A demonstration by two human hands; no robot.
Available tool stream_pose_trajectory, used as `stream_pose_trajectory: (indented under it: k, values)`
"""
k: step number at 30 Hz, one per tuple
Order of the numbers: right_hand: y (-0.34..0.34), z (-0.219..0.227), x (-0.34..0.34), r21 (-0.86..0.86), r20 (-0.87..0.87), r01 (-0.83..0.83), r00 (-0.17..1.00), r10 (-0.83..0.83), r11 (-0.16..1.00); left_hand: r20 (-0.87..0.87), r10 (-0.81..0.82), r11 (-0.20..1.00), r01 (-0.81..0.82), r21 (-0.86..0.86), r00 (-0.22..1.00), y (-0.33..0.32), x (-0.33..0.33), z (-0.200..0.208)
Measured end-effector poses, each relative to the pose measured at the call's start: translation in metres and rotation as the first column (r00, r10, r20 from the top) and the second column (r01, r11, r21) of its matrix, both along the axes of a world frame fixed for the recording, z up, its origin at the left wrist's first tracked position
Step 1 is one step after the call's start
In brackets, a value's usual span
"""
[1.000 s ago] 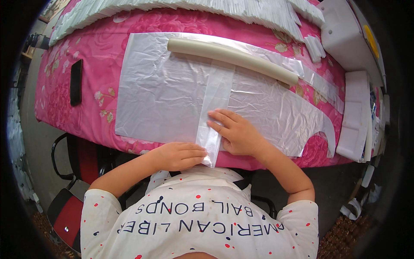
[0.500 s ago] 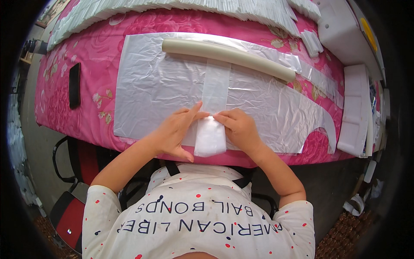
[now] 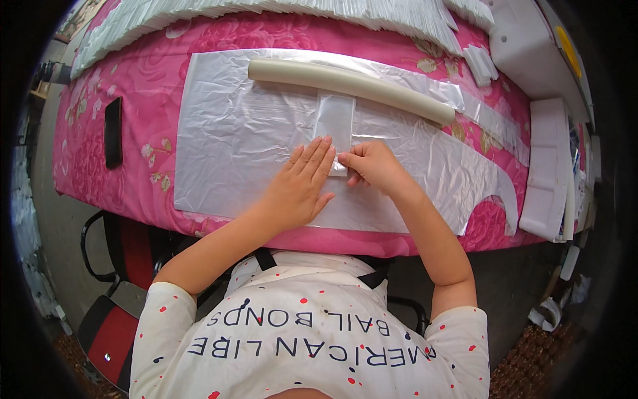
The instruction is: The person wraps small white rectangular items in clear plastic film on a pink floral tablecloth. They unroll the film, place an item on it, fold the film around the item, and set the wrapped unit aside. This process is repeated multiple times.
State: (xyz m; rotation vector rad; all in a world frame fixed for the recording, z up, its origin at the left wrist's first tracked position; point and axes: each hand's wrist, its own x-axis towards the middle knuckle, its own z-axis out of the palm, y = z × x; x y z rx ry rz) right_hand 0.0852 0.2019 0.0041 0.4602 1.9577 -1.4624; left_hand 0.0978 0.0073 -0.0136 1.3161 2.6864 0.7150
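Pink flowered cloth [image 3: 362, 243] covers the table edge nearest you, and a thin silvery plastic sheet [image 3: 239, 146] lies spread over it, creased and shiny. Just in from that edge are your two hands, one on either side of the near end of a folded plastic strip [image 3: 335, 120]. Your left hand [image 3: 302, 176] is flat, fingers straight and together, thumb apart, its fingertips at the strip's left edge. Your right hand [image 3: 375, 166] is curled, thumb on the strip's lower right corner; whether it pinches the film or only presses it, you cannot tell from this view. Neither hand is clearly nearer: both are at the strip, the left fingertips reaching a little farther up it. From between your hands the strip runs straight away from you, its long axis pointing at the pale tube [image 3: 352, 86]. That tube lies crosswise on the sheet, its right end closer to you than its left (it looks bowed, though the wide lens may be doing that). Off to your left, well apart from the work, a black phone [image 3: 113, 133] lies on the cloth. To the right stands a white foam piece [image 3: 548, 173], with a white box [image 3: 531, 50] beyond it. Rows of white packets [image 3: 266, 8] line the far side.
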Motion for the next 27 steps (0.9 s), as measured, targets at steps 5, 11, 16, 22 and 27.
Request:
stream_pose_trajectory:
  k: [5,11,16,22,27]
  values:
    - [-0.002,0.001,0.004,0.033,-0.007,0.03,1.0,-0.03,0.999,-0.036,0.058,0.996,-0.06,-0.062,0.998,0.007,0.001,-0.013]
    - [-0.004,-0.007,0.034,0.535,-0.749,0.134,0.532,0.394,0.834,-0.072,0.1,0.994,-0.097,0.042,0.992,0.014,-0.009,-0.004]
    - [0.009,0.0,0.024,0.6,-0.739,-0.133,0.287,0.61,0.789,-0.211,0.122,0.992,-0.112,0.062,0.97,0.017,-0.018,-0.013]
    - [0.023,-0.015,0.011,0.595,-0.761,-0.142,0.218,0.611,0.791,-0.214,0.014,1.0,-0.01,0.017,0.977,0.007,-0.02,-0.001]
    - [0.015,-0.022,0.04,0.626,-0.766,-0.069,0.135,0.629,0.777,-0.178,-0.147,0.983,0.164,0.084,0.973,-0.015,0.013,-0.002]
